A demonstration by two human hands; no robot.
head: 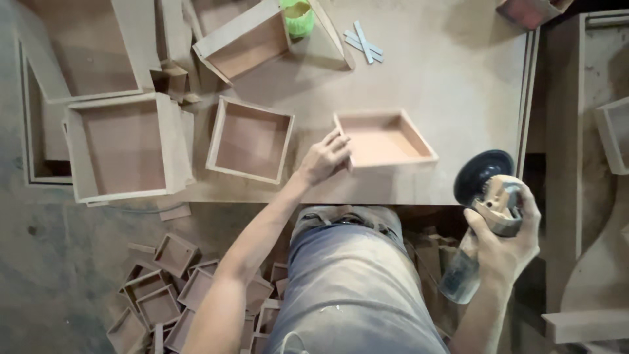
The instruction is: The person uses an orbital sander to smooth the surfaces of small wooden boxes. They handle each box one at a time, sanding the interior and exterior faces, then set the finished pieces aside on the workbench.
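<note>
Your left hand [322, 159] rests on the left wall of a small open wooden box [385, 140] that sits on the workbench [452, 72] close to its near edge. The fingers lie over the top of that wall and the thumb sits outside it, so you are grasping the wall lightly rather than clenching it; how far the fingertips reach inside is hidden by the hand itself.

Your right hand [506, 244] is off the bench, to the right of the box and well apart from it, wrapped tightly around the body of a handheld sander [488, 196]. Its round dark pad faces up and away from you, tilted toward the bench edge. The lower end of the tool is blurred, and your fingers cover most of the casing, so its switch cannot be made out.

To the left of the box stands a square wooden frame [251, 139], and beyond that a larger wooden box [124, 147] overhangs the bench's left end. Further back, a green cup [298, 18] is cut off by the top edge of the view, with a few pale flat strips [362, 43] just right of it. On the floor by your left leg lies a heap of small wooden trays [171, 295], partly hidden behind your forearm and cut off at the bottom edge.
</note>
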